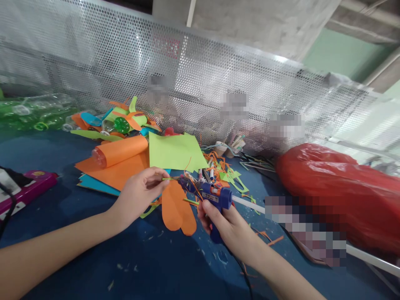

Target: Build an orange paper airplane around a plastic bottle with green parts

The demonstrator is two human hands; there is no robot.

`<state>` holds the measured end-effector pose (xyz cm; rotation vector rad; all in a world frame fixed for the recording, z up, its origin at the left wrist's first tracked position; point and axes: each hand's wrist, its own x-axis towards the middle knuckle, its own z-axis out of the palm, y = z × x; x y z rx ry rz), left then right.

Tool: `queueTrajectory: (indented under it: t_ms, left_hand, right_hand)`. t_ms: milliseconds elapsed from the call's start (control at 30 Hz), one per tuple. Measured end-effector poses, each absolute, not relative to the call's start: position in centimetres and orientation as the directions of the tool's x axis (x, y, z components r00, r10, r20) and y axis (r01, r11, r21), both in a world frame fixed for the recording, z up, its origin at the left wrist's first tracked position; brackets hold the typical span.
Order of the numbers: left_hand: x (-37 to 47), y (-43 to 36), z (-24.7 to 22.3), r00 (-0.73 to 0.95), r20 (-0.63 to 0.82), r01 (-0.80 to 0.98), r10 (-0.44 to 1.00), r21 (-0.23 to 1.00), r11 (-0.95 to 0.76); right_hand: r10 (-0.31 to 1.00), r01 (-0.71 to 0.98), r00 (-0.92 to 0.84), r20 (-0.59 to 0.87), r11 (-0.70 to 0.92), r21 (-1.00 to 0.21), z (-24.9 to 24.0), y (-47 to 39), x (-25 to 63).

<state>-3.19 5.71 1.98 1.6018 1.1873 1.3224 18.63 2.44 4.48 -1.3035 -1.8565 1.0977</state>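
Note:
My right hand (218, 218) is wrapped round the handle of a blue hot glue gun (215, 196), whose nozzle points left. A long white glue stick (250, 203) runs out of its back end. Strings and paper scraps cling to the gun's front. Between thumb and fingers, my left hand (145, 187) pinches a thin green paper strip (167, 178), its end close to or touching the nozzle; which, I cannot tell. Orange rounded paper pieces (175, 208) lie just under the nozzle. A light green paper sheet (175, 151) is behind the hands.
Orange paper wraps a bottle (125, 152) on stacked sheets at left. Plastic bottles (40, 112) and paper-finned pieces (131, 118) sit at the back left. A purple box (37, 187) is far left, a red plastic bag (337, 187) right. A perforated metal screen (125, 54) stands behind.

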Motion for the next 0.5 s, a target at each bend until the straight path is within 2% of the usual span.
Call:
queueTrajectory:
  t_ms: [500]
  left_hand:
    - [-3.17, 5.83, 1.77, 0.037, 0.332, 0.175, 0.943, 0.926, -0.333]
  right_hand:
    - [0.959, 0.454, -0.284, -0.003, 0.132, -0.881, 4.66, 2.57, 18.69]
